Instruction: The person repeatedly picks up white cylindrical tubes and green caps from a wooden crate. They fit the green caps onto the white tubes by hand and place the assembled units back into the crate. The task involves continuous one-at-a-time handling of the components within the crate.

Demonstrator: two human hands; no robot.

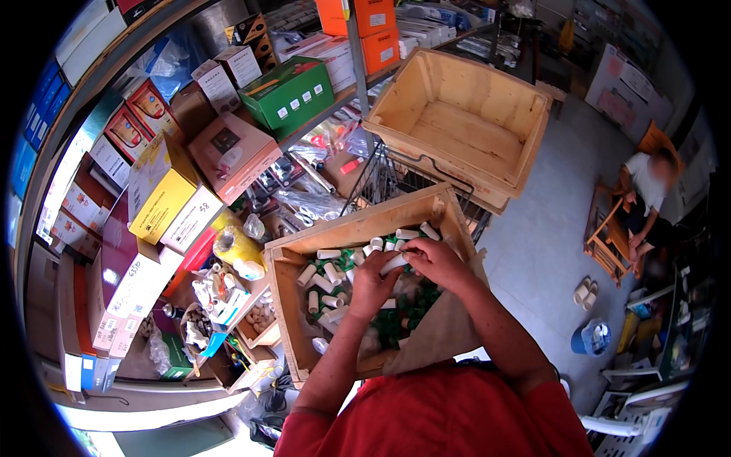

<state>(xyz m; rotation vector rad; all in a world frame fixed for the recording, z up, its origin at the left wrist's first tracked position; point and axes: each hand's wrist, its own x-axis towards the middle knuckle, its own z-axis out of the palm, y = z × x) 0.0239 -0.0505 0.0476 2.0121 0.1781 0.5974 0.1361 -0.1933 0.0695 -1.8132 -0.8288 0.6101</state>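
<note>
Both my hands meet over a wooden crate [283, 320] full of small white tube-shaped fittings [323, 283] and green plastic pieces [396, 324]. Between them is one white plastic pipe fitting [394, 264], lying roughly level. My left hand [371, 283] is closed around its near-left end. At its other end, the fingers of my right hand [435, 263] pinch it; their tips partly hide that end. A brown cardboard flap [442, 335] covers the crate's near right corner, under my right forearm.
Beyond the crate, a wooden bin [472, 133] rests on a black wire rack [381, 179]. Shelves on the left hold a green box [289, 95], a yellow box [164, 190] and a pink box [232, 156]. Far right, a person [647, 183] sits on a wooden chair near a blue bucket [591, 337].
</note>
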